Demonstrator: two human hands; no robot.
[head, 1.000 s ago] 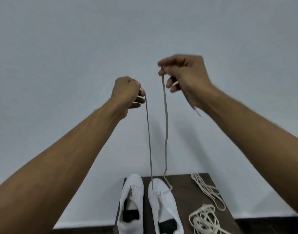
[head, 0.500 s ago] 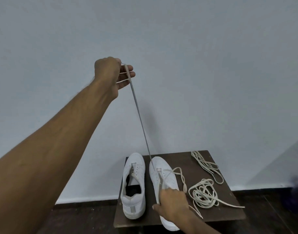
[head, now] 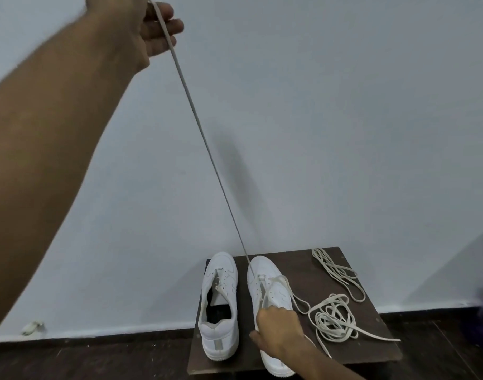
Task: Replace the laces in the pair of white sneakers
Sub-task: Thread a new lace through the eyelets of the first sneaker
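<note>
Two white sneakers stand side by side on a small dark wooden table, toes toward the wall. The left sneaker has no lace. A lace runs taut from the front eyelets of the right sneaker up to my left hand, which grips its end high at the top left. My right hand rests on the right sneaker's opening, fingers curled over it. The lace's other half loops slack across that shoe.
A tangled pile of loose laces lies on the table right of the shoes, and another lace bundle lies at the back right. A pale wall stands behind; dark wooden floor surrounds the table.
My right hand let go of its lace end and dropped onto the right sneaker. My left hand rose up and to the left, pulling its lace end tight.
</note>
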